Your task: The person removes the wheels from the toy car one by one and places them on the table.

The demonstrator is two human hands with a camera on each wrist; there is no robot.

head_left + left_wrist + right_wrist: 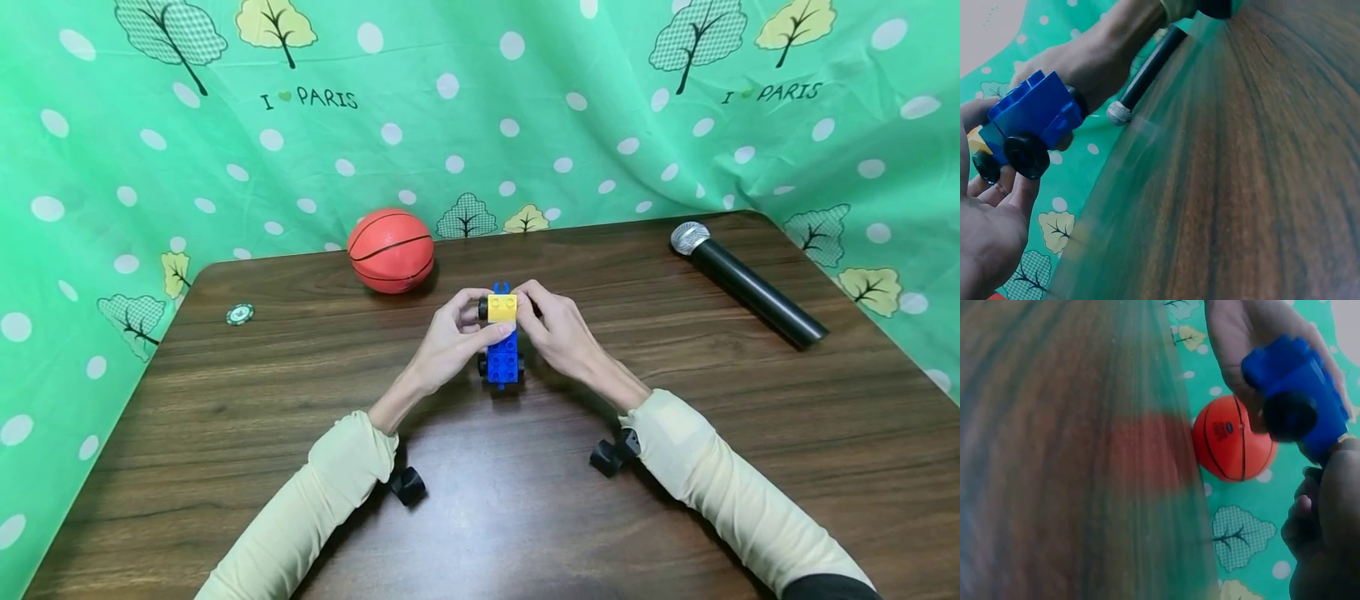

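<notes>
A toy car (502, 364) built of blue blocks, with black wheels and a yellow block (502, 307) near its far end, is held above the table between both hands. My left hand (452, 340) grips it from the left, thumb across the blue part just behind the yellow block. From the other side my right hand (557, 327) pinches the car's far right part, where its fingers hide the wheel area. In the left wrist view the blue body (1035, 109) and two black wheels on one side show. The right wrist view shows the blue body (1304, 387) and a dark wheel.
A red basketball (391, 251) sits at the table's back, just beyond the left hand. A black microphone (750, 283) with a silver head lies at the back right. Far left lies a green and white poker chip (240, 314). A green curtain (480, 125) hangs behind the table (502, 517).
</notes>
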